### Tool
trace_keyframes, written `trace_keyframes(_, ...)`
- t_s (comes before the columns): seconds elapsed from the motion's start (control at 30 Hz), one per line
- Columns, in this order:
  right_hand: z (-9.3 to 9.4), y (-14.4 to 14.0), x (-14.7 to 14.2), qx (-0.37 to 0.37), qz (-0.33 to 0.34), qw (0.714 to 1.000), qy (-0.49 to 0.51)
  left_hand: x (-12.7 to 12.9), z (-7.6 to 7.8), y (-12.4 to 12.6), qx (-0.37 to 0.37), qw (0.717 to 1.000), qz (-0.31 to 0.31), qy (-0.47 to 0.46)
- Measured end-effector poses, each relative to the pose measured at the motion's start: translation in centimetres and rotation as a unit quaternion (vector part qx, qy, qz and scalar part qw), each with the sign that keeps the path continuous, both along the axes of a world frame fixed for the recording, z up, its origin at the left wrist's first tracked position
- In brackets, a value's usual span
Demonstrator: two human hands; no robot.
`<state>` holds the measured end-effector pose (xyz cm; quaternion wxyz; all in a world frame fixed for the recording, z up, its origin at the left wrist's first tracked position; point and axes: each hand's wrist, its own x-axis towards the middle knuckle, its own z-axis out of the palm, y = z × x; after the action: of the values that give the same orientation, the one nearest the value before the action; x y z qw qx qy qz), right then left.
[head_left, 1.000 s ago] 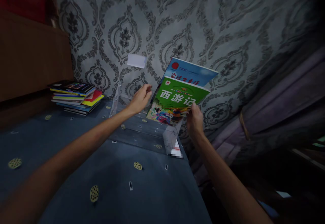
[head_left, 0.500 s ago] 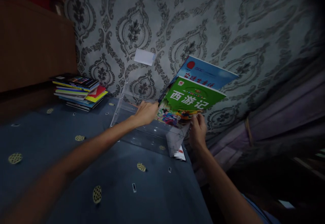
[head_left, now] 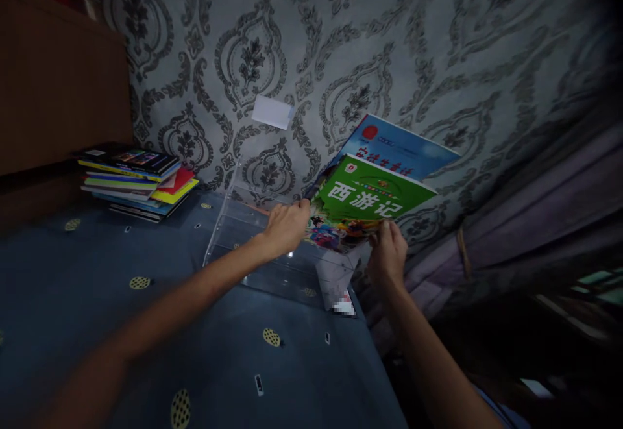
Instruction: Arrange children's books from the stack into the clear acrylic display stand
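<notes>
At the far left edge of the blue-covered desk (head_left: 97, 299), against a brown panel (head_left: 58, 91), lies a stack (head_left: 139, 182) of flat books with bright edges, a red and a yellow one jutting out at its right. The desk cloth is dotted with small pale ovals. Right of the stack, near the desk's back edge, stands a clear rack (head_left: 253, 247), its transparent walls showing the cloth beneath. On the patterned wall (head_left: 413, 39) above the rack sits a small white card (head_left: 271, 112).

The left hand (head_left: 286, 226) reaches across the desk over the rack, its fingers curled round the lower left edge of the green book (head_left: 372, 198), so it grips the book there. The green book is tilted, its top leaning right and away toward the wall, and its lower edge hangs just above the right end of the rack, near the desk's back right corner. Directly behind it and touching it is a blue book (head_left: 403, 150), tilted the same way and showing above the green cover. Whether the blue book is held by either hand cannot be told.

The right hand (head_left: 388, 257) is at the green book's lower right corner, fingers pinched narrowly on that edge. Right of the desk hangs a purple curtain (head_left: 535, 202) in dim light.
</notes>
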<state>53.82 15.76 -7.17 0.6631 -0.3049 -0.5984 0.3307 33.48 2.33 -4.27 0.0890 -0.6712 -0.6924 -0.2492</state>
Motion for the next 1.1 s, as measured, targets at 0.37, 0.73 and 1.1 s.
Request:
trace_keyframes(0.37,0.6,-1.0,0.2,-0.014,0.0,1.0,-0.005,-0.5,0.2,0.6,0.049,0.999,-0.016,-0.006)
trace_keyframes(0.73,5.0,-1.8,1.3,0.069,0.066,0.995,0.019,-0.6,4.9,2.3,0.296,0.937,-0.116,-0.143)
trace_keyframes(1.1,7.8,0.4,0.8,0.081,0.077,0.993,0.027,-1.0,7.3,3.7,0.297,0.937,-0.094,-0.159)
